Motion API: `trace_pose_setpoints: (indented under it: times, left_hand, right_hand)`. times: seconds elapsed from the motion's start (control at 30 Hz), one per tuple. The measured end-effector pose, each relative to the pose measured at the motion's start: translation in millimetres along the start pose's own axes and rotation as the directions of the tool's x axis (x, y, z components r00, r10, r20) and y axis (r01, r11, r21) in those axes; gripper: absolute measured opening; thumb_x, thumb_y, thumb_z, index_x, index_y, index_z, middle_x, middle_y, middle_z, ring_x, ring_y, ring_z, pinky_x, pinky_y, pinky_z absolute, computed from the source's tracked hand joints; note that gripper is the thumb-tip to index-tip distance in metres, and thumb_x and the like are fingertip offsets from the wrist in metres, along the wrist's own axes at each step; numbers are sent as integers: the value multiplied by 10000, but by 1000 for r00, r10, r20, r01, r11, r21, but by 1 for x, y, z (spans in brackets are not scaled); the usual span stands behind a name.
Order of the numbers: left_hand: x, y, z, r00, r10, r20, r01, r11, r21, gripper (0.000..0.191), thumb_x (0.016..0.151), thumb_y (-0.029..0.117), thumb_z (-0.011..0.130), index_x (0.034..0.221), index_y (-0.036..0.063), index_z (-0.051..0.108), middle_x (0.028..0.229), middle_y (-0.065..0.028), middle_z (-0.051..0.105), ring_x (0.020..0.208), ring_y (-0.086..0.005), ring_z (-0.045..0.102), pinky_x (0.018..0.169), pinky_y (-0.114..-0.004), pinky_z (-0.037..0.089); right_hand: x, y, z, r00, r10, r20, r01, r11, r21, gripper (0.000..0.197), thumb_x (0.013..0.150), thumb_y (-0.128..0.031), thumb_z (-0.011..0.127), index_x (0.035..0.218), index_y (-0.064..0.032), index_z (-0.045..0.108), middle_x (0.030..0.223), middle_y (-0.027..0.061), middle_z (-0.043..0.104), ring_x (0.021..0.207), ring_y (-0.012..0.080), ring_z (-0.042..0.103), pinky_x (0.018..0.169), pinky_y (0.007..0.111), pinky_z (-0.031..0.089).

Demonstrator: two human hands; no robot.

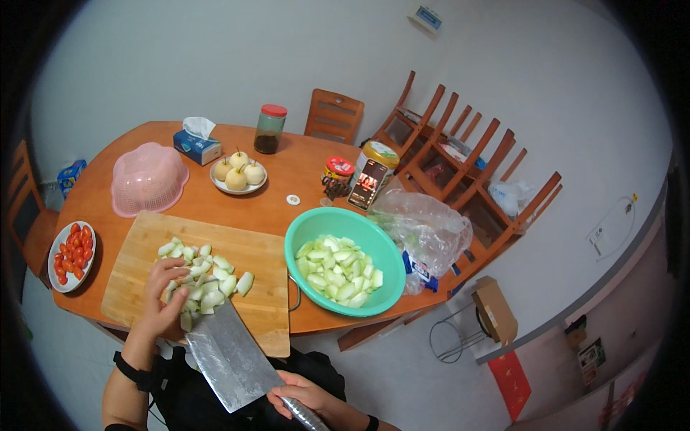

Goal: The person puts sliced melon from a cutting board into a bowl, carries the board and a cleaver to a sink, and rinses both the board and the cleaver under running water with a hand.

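My right hand [304,396] grips the metal handle of a cleaver [232,355]. The broad blade lies flat and tilted, its far end at the near side of a heap of pale green vegetable pieces [200,264]. On the heap's left side rests my left hand [161,296], fingers apart and curved around the pieces; whether it pinches any is hidden. A wooden cutting board [259,334] carries the heap. Close to the board's right edge stands a turquoise plastic basin [396,275] with many similar pieces inside.
Left of the board is an oval plate [57,281] of small red tomatoes. Behind are a pink basket [148,180], tissue box [197,148], plate of pears [237,175] and lidded jar [269,129]. A propped phone [368,184] and plastic bag [431,226] stand beyond the basin; stacked chairs [469,161] lie further right.
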State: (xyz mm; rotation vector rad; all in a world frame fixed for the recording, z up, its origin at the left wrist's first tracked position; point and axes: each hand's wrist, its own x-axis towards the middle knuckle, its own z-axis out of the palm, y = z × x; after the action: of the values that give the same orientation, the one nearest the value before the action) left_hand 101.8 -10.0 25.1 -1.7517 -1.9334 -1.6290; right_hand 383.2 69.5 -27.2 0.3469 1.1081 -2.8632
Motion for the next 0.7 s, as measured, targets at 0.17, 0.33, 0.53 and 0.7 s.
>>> trace_pose_setpoints:
  times: [0.17,0.33,0.53,0.7]
  left_hand:
    - [-17,-11,-16,982,-100,-161,100,995,-11,199,786,72,480,969,1,513,1051,-140,479,1024,-248,436,898,-340,308]
    - [-45,-33,-15,918,-218,-333,225,974,-17,207,812,62,458,1002,-11,498,1058,-135,473,1025,-233,436,903,-319,307]
    - [-59,-46,-10,910,-255,-327,297,951,87,230,806,51,470,1028,-6,484,1051,-137,477,1017,-246,444,890,-324,328]
    - [-57,-44,-10,908,-304,-288,307,951,-38,219,806,39,470,1021,-4,481,1049,-121,475,994,-215,451,864,-297,348]
  right_hand:
    - [-3,-7,3,999,-36,23,36,999,-8,280,847,-88,382,1114,-16,338,685,47,460,470,104,474,411,208,394]
    - [-4,-18,12,998,-46,-32,45,999,-12,311,840,-94,389,1135,-10,333,678,49,445,498,109,463,452,197,377]
    - [-12,-31,24,982,-101,-158,87,992,-89,200,823,-74,390,1006,7,392,655,54,451,497,124,463,458,215,380]
    - [-18,-41,25,977,-175,-119,172,985,-34,243,818,-84,385,1042,11,384,651,63,437,493,133,453,452,224,377]
